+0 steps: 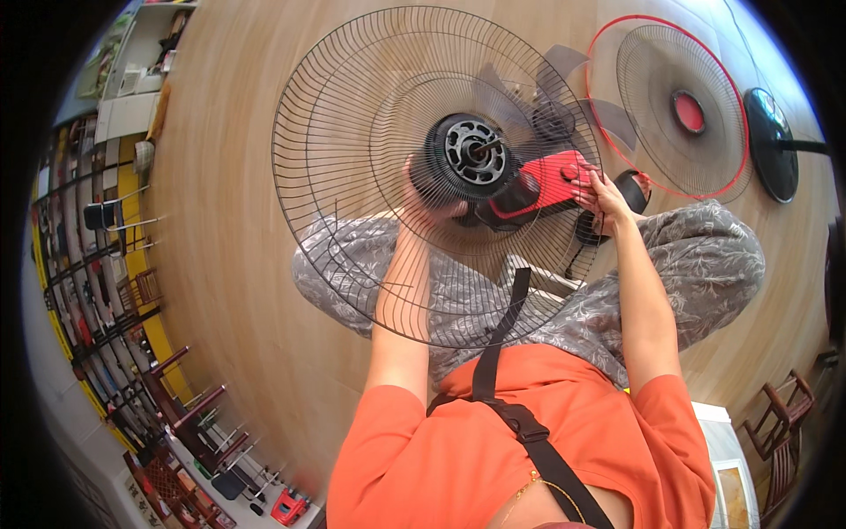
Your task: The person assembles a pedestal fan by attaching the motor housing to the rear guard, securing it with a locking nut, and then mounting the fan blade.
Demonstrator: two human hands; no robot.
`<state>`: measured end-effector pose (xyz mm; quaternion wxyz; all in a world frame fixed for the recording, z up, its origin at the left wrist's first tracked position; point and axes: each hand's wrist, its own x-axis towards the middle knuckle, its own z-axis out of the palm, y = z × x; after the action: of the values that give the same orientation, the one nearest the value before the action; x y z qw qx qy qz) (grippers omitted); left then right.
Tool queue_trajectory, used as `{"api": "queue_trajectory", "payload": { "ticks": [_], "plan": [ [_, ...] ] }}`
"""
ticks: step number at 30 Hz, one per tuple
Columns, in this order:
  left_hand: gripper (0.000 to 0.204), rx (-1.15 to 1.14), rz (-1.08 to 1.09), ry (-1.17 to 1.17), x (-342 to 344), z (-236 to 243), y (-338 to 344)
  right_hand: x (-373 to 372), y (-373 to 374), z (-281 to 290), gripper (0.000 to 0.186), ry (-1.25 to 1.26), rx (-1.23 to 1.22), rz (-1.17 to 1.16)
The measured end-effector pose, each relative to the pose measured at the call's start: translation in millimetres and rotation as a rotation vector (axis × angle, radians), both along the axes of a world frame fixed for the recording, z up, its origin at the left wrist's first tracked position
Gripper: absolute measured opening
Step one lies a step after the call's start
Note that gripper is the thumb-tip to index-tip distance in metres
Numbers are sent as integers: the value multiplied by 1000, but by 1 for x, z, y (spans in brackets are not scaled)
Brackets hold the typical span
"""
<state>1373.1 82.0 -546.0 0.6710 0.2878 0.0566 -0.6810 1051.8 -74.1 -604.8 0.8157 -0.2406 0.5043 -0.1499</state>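
A partly dismantled fan is held above my crossed legs. Its round black wire guard (328, 132) faces up, with the black motor hub and bare metal shaft (476, 152) at the centre. Behind the wires, my left hand (423, 203) is closed around the motor housing, its fingers partly hidden. Off to the right of the hub sticks out a red control box (546, 181) with black knobs. My right hand (604, 201) grips its outer end, thumb and fingertips on the red face. Grey see-through fan blades (564, 63) lie on the floor just beyond.
On the wooden floor at far right lies another wire guard with a red rim (747, 123). Beside it stands a round black base (771, 145) with a pole. Shelves (84, 264) and chairs line the left side; wooden chairs (784, 406) sit at lower right.
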Motion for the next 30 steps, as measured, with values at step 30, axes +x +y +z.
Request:
{"api": "queue_trajectory", "payload": {
  "ticks": [30],
  "plan": [
    [93, -37, -109, -12, 5, -4, -15, 1, 41, 54, 32, 76, 44, -182]
  ]
}}
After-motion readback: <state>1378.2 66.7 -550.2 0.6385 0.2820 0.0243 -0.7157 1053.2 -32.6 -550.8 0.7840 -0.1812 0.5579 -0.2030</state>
